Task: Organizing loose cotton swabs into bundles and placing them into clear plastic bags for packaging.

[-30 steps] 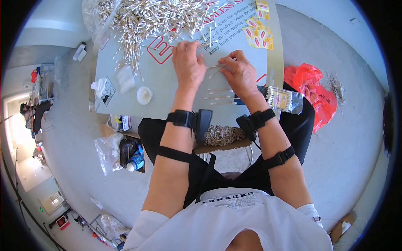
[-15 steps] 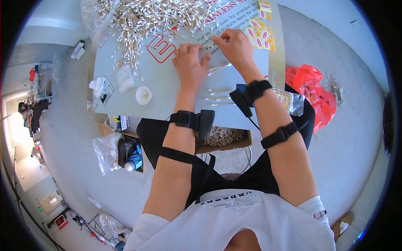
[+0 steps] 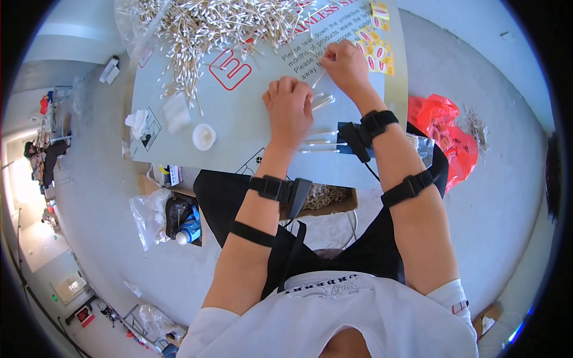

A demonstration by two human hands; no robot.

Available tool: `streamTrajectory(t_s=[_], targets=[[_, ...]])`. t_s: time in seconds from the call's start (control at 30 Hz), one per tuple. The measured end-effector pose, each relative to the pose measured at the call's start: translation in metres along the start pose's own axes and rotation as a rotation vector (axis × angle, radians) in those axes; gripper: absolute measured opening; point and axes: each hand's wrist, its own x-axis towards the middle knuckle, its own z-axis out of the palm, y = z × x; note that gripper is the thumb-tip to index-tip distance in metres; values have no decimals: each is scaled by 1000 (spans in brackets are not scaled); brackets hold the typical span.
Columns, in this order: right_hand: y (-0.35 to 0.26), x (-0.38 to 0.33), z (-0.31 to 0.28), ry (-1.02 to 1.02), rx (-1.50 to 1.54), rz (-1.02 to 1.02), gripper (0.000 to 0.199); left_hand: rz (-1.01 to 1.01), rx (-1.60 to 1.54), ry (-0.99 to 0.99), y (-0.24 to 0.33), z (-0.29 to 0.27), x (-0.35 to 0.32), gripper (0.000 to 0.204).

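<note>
Cotton swabs (image 3: 323, 102) jut out in a small cluster beside the thumb side of the left hand (image 3: 289, 113), whose fingers curl down toward the table (image 3: 239, 128); from my end I cannot tell whether they are gripped or only lie against it. The right hand (image 3: 347, 64) is farther forward, thumb and fingertips drawn together near a slanted single swab (image 3: 318, 79), but I can't make out whether they pinch it.

I read the step in hand as sorting swabs one at a time into a small group. As I judge it, the next move calls for a light fingertip pinch on one thin stick, and for the left hand to keep the cluster in line.

Just nearer the body, a few swabs (image 3: 322, 142) lie in a loose row between the wrists. Beyond the hands, the big pile of swabs (image 3: 221, 30) runs out of my view at the top edge, next to a clear plastic bag (image 3: 132, 27). Yellow printed slips (image 3: 376, 56) sit past the right hand, partly overlapping. The right forearm covers most of a shiny packet (image 3: 425, 145), so I can't see its contents properly. Below the table edge, a carton (image 3: 331, 206) is half hidden by the left wrist device (image 3: 298, 197).
</note>
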Motion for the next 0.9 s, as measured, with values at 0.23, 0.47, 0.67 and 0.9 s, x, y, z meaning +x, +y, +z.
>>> streamTrajectory(t_s=[0.23, 0.47, 0.67, 0.9], targets=[[5, -5, -5, 0, 43, 5, 14, 25, -52, -22, 12, -4, -3, 18], [-15, -13, -9, -143, -56, 84, 14, 19, 45, 51, 11, 15, 13, 15], [3, 19, -5, 58, 120, 171, 20, 110, -53, -147, 11, 0, 3, 14], [-17, 64, 8, 10, 35, 186, 21, 96, -171, -127, 8, -5, 6, 16]])
